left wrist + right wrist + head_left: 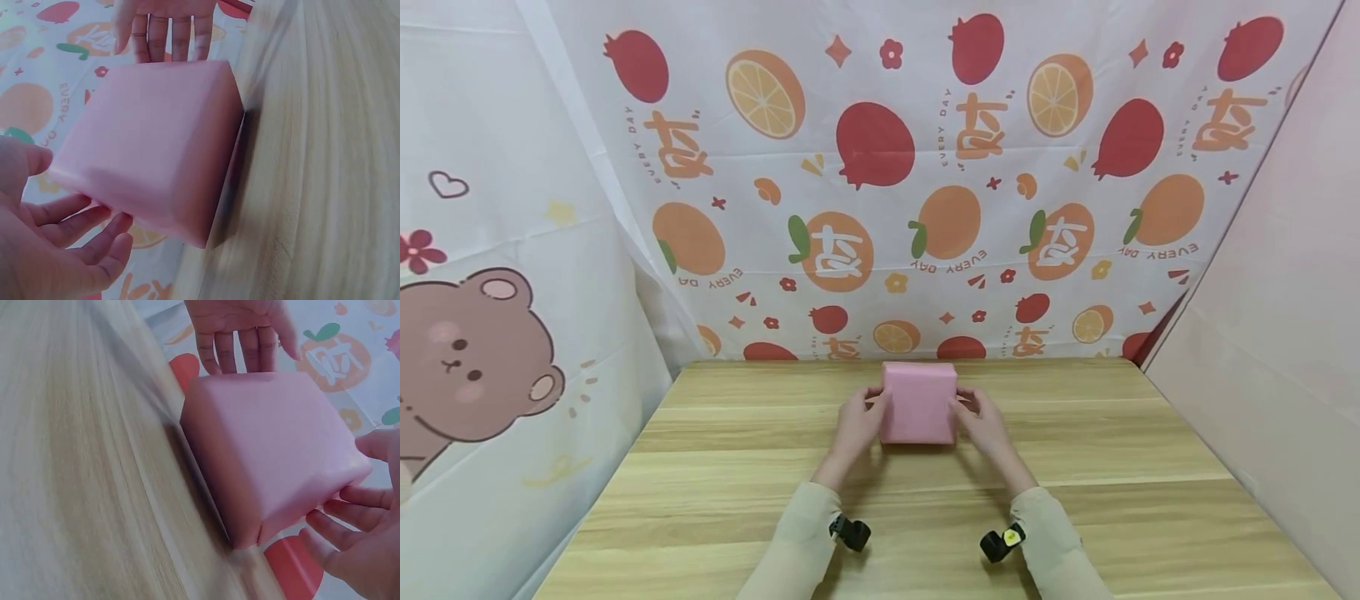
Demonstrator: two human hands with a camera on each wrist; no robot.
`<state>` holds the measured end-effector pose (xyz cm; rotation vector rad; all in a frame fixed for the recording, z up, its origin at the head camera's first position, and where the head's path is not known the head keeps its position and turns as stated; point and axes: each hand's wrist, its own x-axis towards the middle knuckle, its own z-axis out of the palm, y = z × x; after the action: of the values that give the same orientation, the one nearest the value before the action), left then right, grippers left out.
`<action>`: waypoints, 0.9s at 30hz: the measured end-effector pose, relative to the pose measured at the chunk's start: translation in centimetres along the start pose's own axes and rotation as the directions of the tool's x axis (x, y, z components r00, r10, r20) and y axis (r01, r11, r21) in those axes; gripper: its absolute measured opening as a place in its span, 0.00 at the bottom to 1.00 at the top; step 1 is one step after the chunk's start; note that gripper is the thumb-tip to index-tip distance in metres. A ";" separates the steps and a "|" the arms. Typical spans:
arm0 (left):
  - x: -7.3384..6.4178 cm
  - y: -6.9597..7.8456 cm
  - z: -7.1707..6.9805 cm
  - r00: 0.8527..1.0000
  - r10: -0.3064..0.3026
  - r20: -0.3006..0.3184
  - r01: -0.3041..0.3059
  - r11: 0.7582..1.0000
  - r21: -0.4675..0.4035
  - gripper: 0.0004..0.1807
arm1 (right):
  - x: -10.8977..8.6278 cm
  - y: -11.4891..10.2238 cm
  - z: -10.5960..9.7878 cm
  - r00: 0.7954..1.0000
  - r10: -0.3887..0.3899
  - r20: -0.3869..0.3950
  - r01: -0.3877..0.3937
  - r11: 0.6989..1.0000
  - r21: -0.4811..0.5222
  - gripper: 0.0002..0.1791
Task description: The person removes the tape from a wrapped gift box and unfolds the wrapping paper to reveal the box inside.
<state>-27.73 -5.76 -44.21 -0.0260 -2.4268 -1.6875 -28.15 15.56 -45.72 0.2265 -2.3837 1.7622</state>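
A pink box (919, 403) with smooth faces and slightly rounded edges is between the two hands, near the table's far edge. My left hand (861, 421) holds its left side, thumb by the front edge and fingers bent against the side, as the left wrist view shows. On the opposite side my right hand (984, 423) holds it the same way, its thumb at the box's corner in the right wrist view. A dark shadow runs along the box's lower edge in both wrist views. The box's back is hidden.
The wooden table (737, 467) has a light striped grain. Behind it hangs a white cloth (887, 75) printed with fruit. A bear-printed cloth (475, 358) is on the left, a pale plain one (1285, 333) on the right. Small black cameras (851, 532) sit on both wrists.
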 end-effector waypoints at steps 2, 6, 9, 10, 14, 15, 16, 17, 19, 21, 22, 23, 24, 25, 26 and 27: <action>0.0 0.1 0.0 1.000 -0.010 -0.012 0.009 1.000 -0.019 0.21 | 0.0 0.0 0.0 1.000 0.004 -0.016 -0.003 0.999 0.042 0.23; 0.0 0.2 -0.1 0.999 -0.027 -0.047 0.024 0.997 -0.071 0.24 | 0.0 -0.2 -0.2 0.998 0.035 -0.044 -0.028 0.988 0.150 0.25; -0.1 0.2 -0.1 0.996 -0.039 -0.076 0.031 0.994 -0.104 0.24 | 0.0 -0.4 -0.5 0.997 0.042 -0.067 -0.026 0.974 0.226 0.24; -0.1 0.2 -0.1 0.996 -0.035 -0.082 0.026 0.994 -0.111 0.24 | 0.0 -0.5 -0.5 0.996 0.043 -0.073 -0.023 0.967 0.252 0.24; -0.2 0.2 -0.1 0.996 -0.023 -0.080 0.012 0.990 -0.141 0.22 | 0.0 -0.5 -0.7 0.994 0.040 -0.097 -0.012 0.960 0.278 0.23; -0.2 0.2 -0.1 0.997 -0.015 -0.073 0.004 0.988 -0.154 0.22 | 0.0 -0.4 -0.8 0.994 0.038 -0.102 -0.009 0.961 0.275 0.23; -0.3 0.2 -0.1 0.998 -0.005 -0.063 -0.006 0.986 -0.167 0.21 | 0.0 -0.3 -0.9 0.994 0.035 -0.106 -0.004 0.962 0.272 0.22; -0.2 0.1 -0.2 0.999 0.006 -0.054 -0.015 0.984 -0.178 0.20 | 0.0 -0.3 -0.9 0.994 0.030 -0.107 -0.001 0.964 0.265 0.22; -0.2 0.1 -0.2 0.999 0.027 -0.028 -0.033 0.978 -0.206 0.19 | 0.1 0.0 -1.0 0.995 0.019 -0.102 0.008 0.967 0.256 0.22; -0.1 0.0 -0.3 0.998 0.058 -0.007 -0.059 0.975 -0.216 0.20 | 0.3 0.2 -1.1 0.996 -0.001 -0.087 0.023 0.967 0.255 0.23; -0.1 0.0 -0.3 0.997 0.077 0.001 -0.075 0.975 -0.211 0.21 | 0.3 0.4 -1.2 0.997 -0.008 -0.077 0.027 0.967 0.254 0.23; 0.0 -0.1 -0.4 0.995 0.095 0.006 -0.092 0.977 -0.194 0.23 | 0.4 0.5 -1.2 0.998 -0.016 -0.067 0.032 0.968 0.249 0.24; 0.0 -0.1 -0.5 0.994 0.108 0.014 -0.104 0.979 -0.177 0.24 | 0.4 0.6 -1.2 0.998 -0.027 -0.058 0.040 0.970 0.239 0.25; 0.0 -0.1 -0.5 0.991 0.131 0.020 -0.126 0.980 -0.151 0.26 | 0.4 0.8 -1.2 0.998 -0.037 -0.050 0.048 0.973 0.227 0.27; 0.1 -0.2 -0.6 0.986 0.162 0.028 -0.158 0.981 -0.111 0.28 | 0.4 0.8 -1.2 0.998 -0.054 -0.042 0.062 0.977 0.203 0.28; 0.1 -0.3 -0.7 0.981 0.191 0.037 -0.188 0.980 -0.071 0.30 | 0.4 0.9 -1.2 0.997 -0.071 -0.036 0.077 0.980 0.185 0.29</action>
<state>-27.81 -6.48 -44.25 -0.2962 -2.3126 -1.6984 -28.67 16.96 -46.15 0.3072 -2.1615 1.9403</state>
